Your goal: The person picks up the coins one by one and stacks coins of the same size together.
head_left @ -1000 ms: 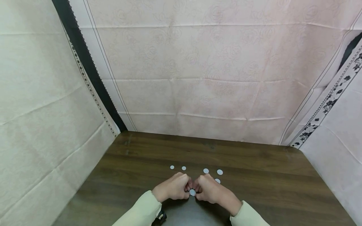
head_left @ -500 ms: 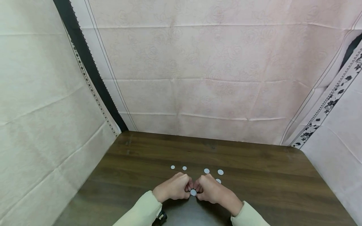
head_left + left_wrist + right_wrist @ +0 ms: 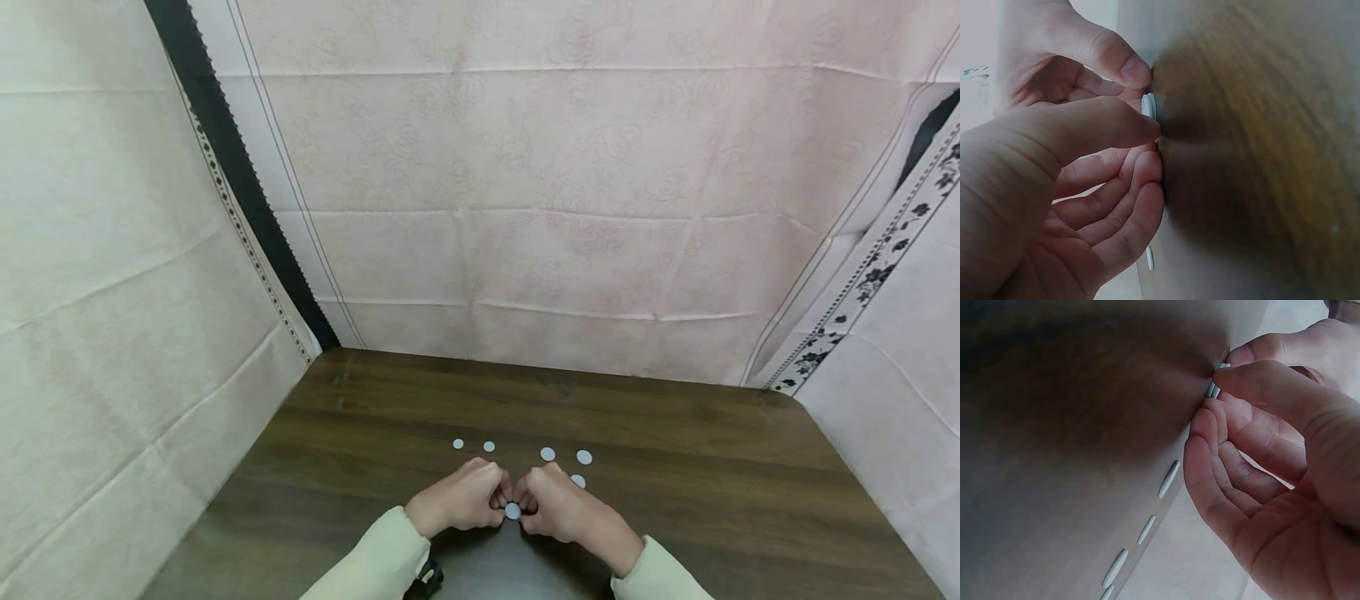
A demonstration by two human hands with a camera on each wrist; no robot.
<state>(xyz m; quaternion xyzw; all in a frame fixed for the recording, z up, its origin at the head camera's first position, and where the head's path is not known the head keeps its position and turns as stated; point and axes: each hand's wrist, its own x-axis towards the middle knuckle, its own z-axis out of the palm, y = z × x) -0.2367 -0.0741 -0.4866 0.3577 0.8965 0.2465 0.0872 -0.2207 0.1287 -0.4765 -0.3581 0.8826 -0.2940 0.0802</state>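
In the head view my left hand (image 3: 459, 497) and right hand (image 3: 558, 503) meet low over the table. Between their fingertips lies a small white disc (image 3: 512, 511), pinched from both sides. Edge-on in the left wrist view, the disc (image 3: 1149, 105) looks like two thin layers stacked flat on the tabletop. The right wrist view also shows a doubled rim on the disc (image 3: 1215, 386), partly covered by thumb and fingers. Behind my right hand sits another white disc (image 3: 577, 481), partly hidden by that hand.
Two smaller white discs (image 3: 458, 444) lie beyond my left hand. Two larger ones (image 3: 547, 454) lie beyond my right. All are on the brown wooden table (image 3: 337, 467). Pale cloth (image 3: 570, 208) hangs behind the table and at both sides.
Both hands stay in the same place with the disc between them. Only a very slight shift of the whole head view shows.
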